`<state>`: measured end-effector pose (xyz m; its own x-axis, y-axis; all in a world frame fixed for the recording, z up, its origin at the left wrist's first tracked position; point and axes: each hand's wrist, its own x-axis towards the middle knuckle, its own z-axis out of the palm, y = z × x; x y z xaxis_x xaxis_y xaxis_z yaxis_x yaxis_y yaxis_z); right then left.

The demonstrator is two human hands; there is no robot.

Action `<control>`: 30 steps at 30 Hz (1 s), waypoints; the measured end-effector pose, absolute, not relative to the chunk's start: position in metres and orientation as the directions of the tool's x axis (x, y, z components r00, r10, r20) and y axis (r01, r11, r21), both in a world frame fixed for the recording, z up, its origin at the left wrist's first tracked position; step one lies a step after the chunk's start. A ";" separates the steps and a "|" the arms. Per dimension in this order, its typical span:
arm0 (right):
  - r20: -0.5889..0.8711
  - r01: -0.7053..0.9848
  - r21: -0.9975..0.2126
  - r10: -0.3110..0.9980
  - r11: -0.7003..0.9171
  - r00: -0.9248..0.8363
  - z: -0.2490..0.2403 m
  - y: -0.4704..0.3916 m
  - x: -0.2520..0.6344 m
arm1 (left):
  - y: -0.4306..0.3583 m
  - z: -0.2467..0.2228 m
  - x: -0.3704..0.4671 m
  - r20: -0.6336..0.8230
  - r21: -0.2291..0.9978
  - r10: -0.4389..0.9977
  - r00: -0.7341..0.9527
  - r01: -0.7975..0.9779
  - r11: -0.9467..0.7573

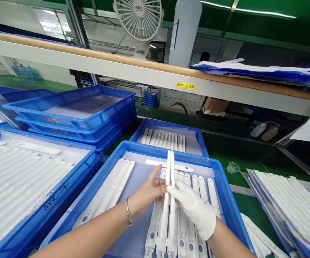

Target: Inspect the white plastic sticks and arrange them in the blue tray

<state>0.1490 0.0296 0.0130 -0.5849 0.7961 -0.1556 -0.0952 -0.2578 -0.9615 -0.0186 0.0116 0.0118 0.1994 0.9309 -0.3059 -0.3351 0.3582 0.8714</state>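
Observation:
Two long white strips point(168, 211) stand on edge side by side above the blue tray point(124, 145). My bare left hand point(153, 186), a bracelet on its wrist, has its fingers against the left side of the pair, index finger raised. A white glove covers my right hand point(191, 204), which pinches the pair from the right, thumb across the near edges. Beneath them, several flat white strips point(192, 229) lie in the tray. A few more strips point(117, 182) rest at its left side, and one point(180, 166) lies crosswise near the back.
At the left are a blue tray of white strips point(23, 179) and stacked blue trays point(90, 122). Another tray point(203, 143) sits behind. Piled strips point(291, 200) and a clear cup point(233, 167) are at the right. A shelf point(149, 73) with a fan point(139, 18) crosses above.

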 end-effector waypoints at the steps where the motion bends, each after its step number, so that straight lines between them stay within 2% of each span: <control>1: -0.131 -0.110 -0.963 0.784 -0.246 -0.606 0.017 0.029 0.148 | 0.013 0.011 -0.020 -0.283 0.887 0.940 0.192 -0.321 0.333; 7: 0.036 -0.138 -0.988 0.747 -0.075 -0.664 0.043 0.029 0.145 | 0.015 0.013 -0.024 -0.167 0.965 0.959 0.230 -0.160 0.207; 13: 0.015 -0.101 -0.993 0.766 -0.066 -0.642 0.041 0.027 0.150 | 0.015 0.013 -0.026 -0.170 0.982 0.964 0.204 -0.048 0.184; 22: 0.039 -0.087 -0.996 0.781 -0.020 -0.623 0.032 0.031 0.150 | 0.017 0.004 -0.027 -0.081 0.997 0.964 0.253 0.006 0.082; 30: 0.057 -0.091 -0.996 0.783 0.001 -0.620 0.031 0.030 0.150 | 0.016 0.006 -0.027 -0.061 0.998 0.967 0.247 0.044 0.051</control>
